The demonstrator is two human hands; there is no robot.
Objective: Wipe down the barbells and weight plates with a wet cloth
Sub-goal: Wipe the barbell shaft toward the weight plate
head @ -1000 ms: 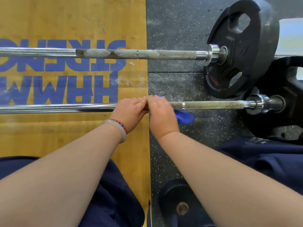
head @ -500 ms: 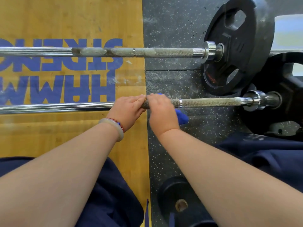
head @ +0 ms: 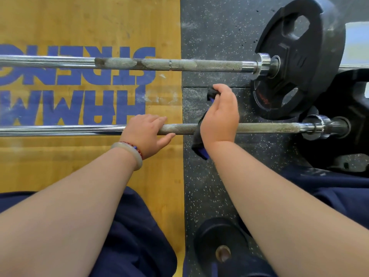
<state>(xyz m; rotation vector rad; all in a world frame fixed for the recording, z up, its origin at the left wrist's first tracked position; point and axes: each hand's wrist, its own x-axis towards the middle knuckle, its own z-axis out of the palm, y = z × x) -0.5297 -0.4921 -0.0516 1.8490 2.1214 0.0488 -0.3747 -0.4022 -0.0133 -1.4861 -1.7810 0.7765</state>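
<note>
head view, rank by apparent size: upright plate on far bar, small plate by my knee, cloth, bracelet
1. upright plate
2. small plate, partly behind the arm
3. cloth and bracelet: unsure, the right hand hides most of the cloth

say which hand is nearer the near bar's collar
Right. The right hand, gripping the cloth, is over the near bar closer to the collar; the left hand rests on it farther off.

One wide-angle view, worn on the person's head, looks forward and steeply down, close over both forearms. They run up from the bottom edge to the left hand [head: 145, 130] and right hand [head: 219, 116] at mid-frame. The near barbell [head: 269, 127] crosses the centre with the far barbell [head: 209, 64] above it, and the right edge seems bowed, probably by the lens.
</note>
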